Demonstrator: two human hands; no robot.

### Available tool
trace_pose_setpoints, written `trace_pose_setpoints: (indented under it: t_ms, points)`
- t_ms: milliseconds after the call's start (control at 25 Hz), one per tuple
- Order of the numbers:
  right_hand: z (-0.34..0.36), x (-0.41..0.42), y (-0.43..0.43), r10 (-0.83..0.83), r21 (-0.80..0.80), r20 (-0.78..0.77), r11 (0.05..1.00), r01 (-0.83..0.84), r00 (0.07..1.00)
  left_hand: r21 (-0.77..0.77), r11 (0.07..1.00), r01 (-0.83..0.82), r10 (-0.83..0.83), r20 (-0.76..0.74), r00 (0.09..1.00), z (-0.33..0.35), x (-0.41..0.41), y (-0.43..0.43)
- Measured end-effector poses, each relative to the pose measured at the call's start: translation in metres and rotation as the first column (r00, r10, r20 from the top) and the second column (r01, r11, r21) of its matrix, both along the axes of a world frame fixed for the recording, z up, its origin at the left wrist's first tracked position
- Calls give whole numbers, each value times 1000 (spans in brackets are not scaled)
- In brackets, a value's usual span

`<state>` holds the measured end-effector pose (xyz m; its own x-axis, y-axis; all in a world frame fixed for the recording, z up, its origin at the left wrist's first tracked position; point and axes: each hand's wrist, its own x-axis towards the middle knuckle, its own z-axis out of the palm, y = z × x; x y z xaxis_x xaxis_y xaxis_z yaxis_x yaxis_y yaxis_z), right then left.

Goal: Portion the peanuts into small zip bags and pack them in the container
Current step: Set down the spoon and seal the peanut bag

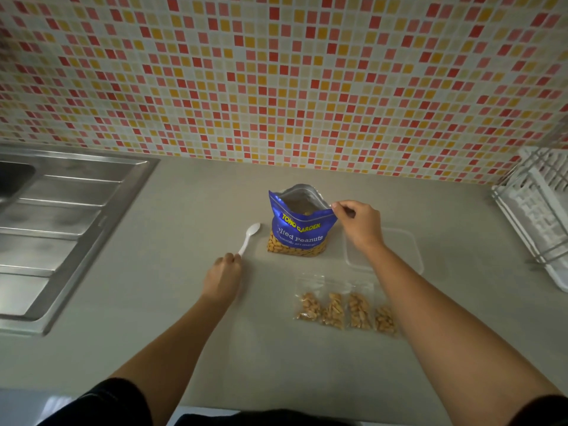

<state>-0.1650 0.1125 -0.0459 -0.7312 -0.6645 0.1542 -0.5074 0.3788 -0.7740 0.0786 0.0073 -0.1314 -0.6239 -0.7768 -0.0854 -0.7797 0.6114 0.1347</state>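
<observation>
Looking down at a beige countertop (184, 302) here. Got a blue foil peanut bag (299, 224) standing upright about mid-counter, near the tiled wall (276, 72). Reads "TONG GARDEN" in yellow and "Salted Peanuts" in white, with a clear window along the bottom packed with peanuts. Wide open at the top, silver lining on show. Pinched at its top right corner by the right hand (359, 224), fingers curled onto the rim.

Just left of the bag, a white plastic spoon (249, 238), bowl end toward the wall, handle end gripped in the curled fingers of the left hand (222, 276). Can't tell whether lying on the counter or lifted a bit.

Nearer the front edge, four small zip bags (344, 309) side by side in a row, all clear, all with a clump of peanuts in the lower half. Rightmost one partly hidden by the right forearm.

Clear plastic container (399, 250) right of the peanut bag, partly behind the right wrist, only a faint outline.

Steel sink drainboard (61, 226) far left, white dish rack (541, 204) far right.
</observation>
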Motion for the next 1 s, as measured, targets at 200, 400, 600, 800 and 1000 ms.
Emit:
trace_pose_setpoints:
  t_ms: [200, 400, 600, 800, 1000]
  points:
    - [-2, 1, 1, -6, -25, 17, 1000, 6, 1000, 39, 999, -29, 30, -10, 1000, -6, -8, 0]
    - [-5, 4, 2, -10, -76, 19, 997, 12, 1000, -21, 999, 43, -42, 74, 996, -10, -10, -4]
    - [-5, 1, 2, 36, -50, -1, 998, -36, 999, 56, 997, -54, 66, -225, 972, 17, -19, -16]
    - [3, -10, 7, 260, 66, 1, 963, -260, 966, 257, 934, 247, -77, -531, 844, 96, -53, -60]
    - [3, -13, -3, 327, 125, 14, 937, -326, 945, 367, 836, 408, -245, -416, 876, 108, -85, -69]
